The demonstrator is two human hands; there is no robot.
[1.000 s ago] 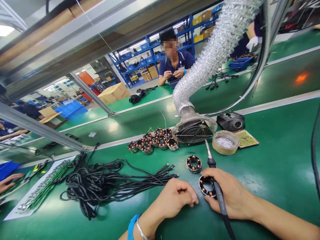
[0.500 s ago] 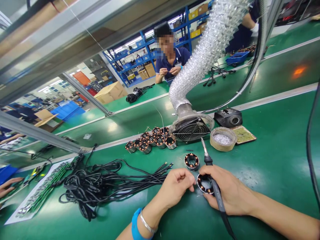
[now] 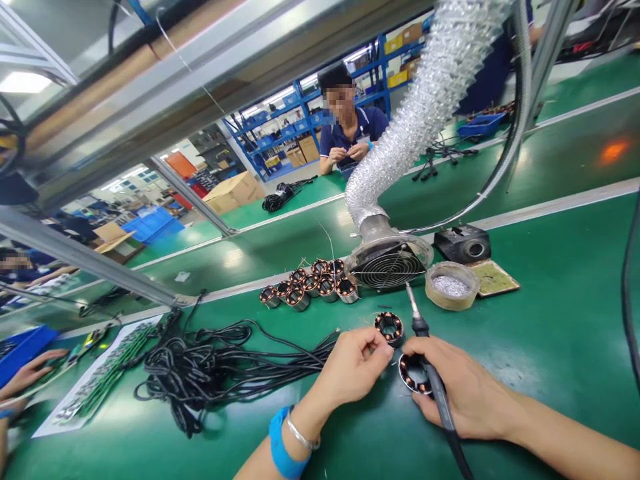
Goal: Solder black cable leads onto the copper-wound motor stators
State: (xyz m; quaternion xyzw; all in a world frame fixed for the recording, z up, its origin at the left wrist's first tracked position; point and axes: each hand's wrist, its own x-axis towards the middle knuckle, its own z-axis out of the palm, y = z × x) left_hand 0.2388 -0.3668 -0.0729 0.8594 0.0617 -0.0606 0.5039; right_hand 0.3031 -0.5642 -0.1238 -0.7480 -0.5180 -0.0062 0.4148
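My right hand is closed around a soldering iron, whose metal tip points away from me toward the fan. The same hand grips a wound motor stator between thumb and fingers, beneath the iron's handle. Just left of that stator, my left hand is closed in a pinch. Whatever its fingertips hold, if anything, is too small to make out. Another stator sits on the green bench beyond my left fingertips. Black cables lie to the left, their ends partly behind my left hand.
Several stators stand near a fume extractor fan with a foil duct. A round solder tub, a sponge tray and a black holder are at the right. Another person's hand is at far left; a co-worker sits opposite.
The whole view has shifted slightly right and down. My left hand now overlaps the near edge of the stator on the bench. My right hand keeps its grip on iron and stator.
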